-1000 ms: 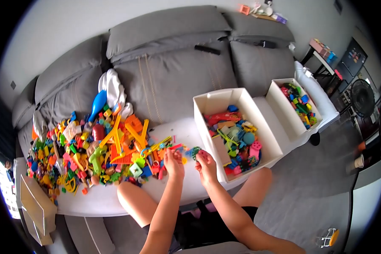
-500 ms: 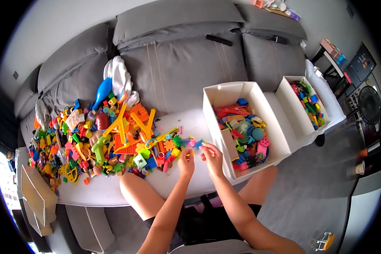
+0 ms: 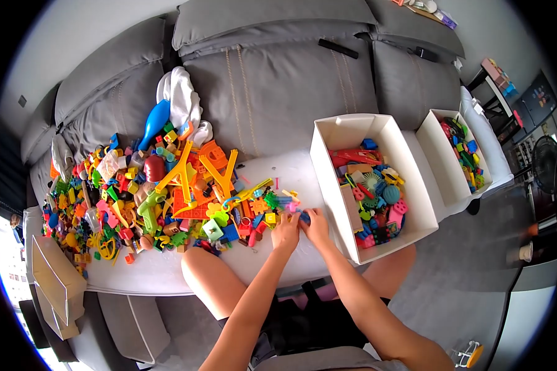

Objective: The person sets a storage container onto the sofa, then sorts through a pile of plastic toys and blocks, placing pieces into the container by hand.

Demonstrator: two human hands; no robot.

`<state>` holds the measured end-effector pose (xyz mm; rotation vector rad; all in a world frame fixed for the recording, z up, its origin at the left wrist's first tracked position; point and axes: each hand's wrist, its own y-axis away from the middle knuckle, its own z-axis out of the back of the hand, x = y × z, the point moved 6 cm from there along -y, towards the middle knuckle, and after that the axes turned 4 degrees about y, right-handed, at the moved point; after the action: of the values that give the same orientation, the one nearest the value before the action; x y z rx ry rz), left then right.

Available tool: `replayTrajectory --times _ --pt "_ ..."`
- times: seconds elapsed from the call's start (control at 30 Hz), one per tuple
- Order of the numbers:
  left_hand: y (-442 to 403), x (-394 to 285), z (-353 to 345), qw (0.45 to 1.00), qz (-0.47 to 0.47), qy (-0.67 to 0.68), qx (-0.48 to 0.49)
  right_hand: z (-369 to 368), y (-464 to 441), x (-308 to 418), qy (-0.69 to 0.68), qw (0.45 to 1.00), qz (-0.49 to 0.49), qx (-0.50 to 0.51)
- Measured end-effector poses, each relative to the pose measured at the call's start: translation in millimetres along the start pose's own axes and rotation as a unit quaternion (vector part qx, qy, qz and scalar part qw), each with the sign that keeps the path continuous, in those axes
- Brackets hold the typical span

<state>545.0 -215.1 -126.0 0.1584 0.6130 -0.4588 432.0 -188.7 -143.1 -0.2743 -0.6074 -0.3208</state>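
My left hand [image 3: 286, 232] and my right hand [image 3: 316, 227] are close together, low over the pale seat, at the right end of a toy heap. A small blue toy piece [image 3: 304, 216] shows between them, and the fingers of my right hand are closed on it. My left fingers are bent inward; whatever they pinch is hidden. Just beyond the fingertips lies a small pink piece [image 3: 293, 207]. A yellow block [image 3: 270, 218] sits beside my left hand, with a green toy [image 3: 270, 199] a bit farther off.
Mixed toys [image 3: 114, 213] cover the seat's left side. At right stands a white box [image 3: 419, 224] with toys inside; a second white box [image 3: 439, 185] with toys is beyond it. A blue bowling pin [image 3: 155, 123] leans near white cloth [image 3: 182, 99] against the grey sofa.
Both hands have come closer together and sunk towards the seat, over the blue piece. The view has shifted, so the boxes appear farther right.
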Motion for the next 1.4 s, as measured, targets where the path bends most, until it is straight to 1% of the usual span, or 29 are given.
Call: replayTrajectory --times 0.03,0.13,0.17,0.23,0.27,0.37,0.4,0.47,0.5,0.57,0.63,0.67,0.7,0.73,0.77,0.83,0.87,0.9,0.97,1.0,1.03,1.07,1.1,1.13,1.17,1.2,1.3,1.33,1.4 --pt "0 0 -5 1.0 0.001 -0.02 0.014 1 8 -4 -0.033 0.999 -0.017 -0.007" --pt "23 3 -7 0.999 -0.021 0.038 -0.015 2 30 -11 -0.114 0.991 -0.068 -0.024" --pt "32 5 -1 0.994 -0.039 0.085 -0.061 -5 35 -16 -0.193 0.974 -0.118 0.001" --pt "51 9 9 0.969 -0.076 0.179 -0.15 -14 43 -17 -0.347 0.912 -0.213 0.053" --pt "57 15 7 0.965 -0.041 0.198 -0.166 -18 51 -20 -0.398 0.869 -0.285 0.071" --pt "60 33 2 0.935 0.106 0.302 -0.151 -14 53 -13 -0.498 0.793 -0.349 0.037" --pt "57 41 -4 0.906 0.181 0.36 -0.133 -16 55 -11 -0.537 0.76 -0.364 0.031" --pt "49 44 -5 0.789 0.221 0.538 -0.2 -16 50 -9 -0.611 0.69 -0.387 0.013" --pt "39 39 -5 0.715 0.234 0.619 -0.224 -5 47 5 -0.642 0.67 -0.372 0.021" --pt "18 17 11 0.694 0.231 0.638 -0.242 25 41 33 -0.702 0.625 -0.339 0.032" --pt "-10 -19 24 0.686 0.162 0.67 -0.231 63 32 60 -0.769 0.572 -0.286 0.024" --pt "-24 -42 32 0.7 0.127 0.67 -0.214 77 26 62 -0.805 0.532 -0.262 -0.007" --pt "-31 -73 47 0.725 0.103 0.665 -0.144 90 21 64 -0.839 0.489 -0.238 -0.036" --pt "-36 -101 61 0.742 0.052 0.658 -0.116 112 16 69 -0.858 0.468 -0.192 -0.092" --pt "-39 -124 69 0.757 0.003 0.648 -0.089 130 15 71 -0.868 0.451 -0.169 -0.123" --pt "-42 -142 75 0.808 -0.068 0.577 -0.096 140 13 66 -0.847 0.475 -0.183 -0.154" --pt "-39 -138 74 0.823 -0.079 0.551 -0.113 140 16 63 -0.816 0.528 -0.179 -0.152" --pt "-36 -122 66 0.836 -0.068 0.52 -0.16 135 20 59 -0.782 0.579 -0.176 -0.146" --pt "-21 -84 52 0.879 -0.038 0.434 -0.193 122 28 57 -0.697 0.686 -0.17 -0.125" --pt "-7 -68 52 0.899 -0.028 0.378 -0.221 113 33 56 -0.642 0.74 -0.178 -0.097" --pt "7 -51 51 0.901 0.018 0.382 -0.202 102 37 55 -0.583 0.789 -0.183 -0.067" --pt "20 -28 45 0.928 0.028 0.294 -0.225 90 38 52 -0.526 0.828 -0.185 -0.054" --pt "33 -7 38 0.947 0.036 0.203 -0.245 70 40 40 -0.432 0.879 -0.201 0.002" --pt "47 4 43 0.955 0.051 0.148 -0.253 56 41 27 -0.296 0.942 -0.159 -0.018" --pt "58 12 49 0.959 0.064 0.093 -0.261 41 42 15 -0.152 0.981 -0.11 -0.04" --pt "66 18 54 0.963 0.071 0.062 -0.252 18 46 0 -0.06 0.992 -0.108 -0.019" --pt "73 35 46 0.978 0.021 -0.041 -0.203 3 42 9 0.054 0.997 -0.042 -0.042" --pt "73 38 42 0.985 0.028 -0.017 -0.171 1 36 15 0.044 0.997 -0.013 -0.066" --pt "67 41 38 0.987 0.046 -0.014 -0.154 -8 19 18 -0.029 0.998 -0.038 -0.032"
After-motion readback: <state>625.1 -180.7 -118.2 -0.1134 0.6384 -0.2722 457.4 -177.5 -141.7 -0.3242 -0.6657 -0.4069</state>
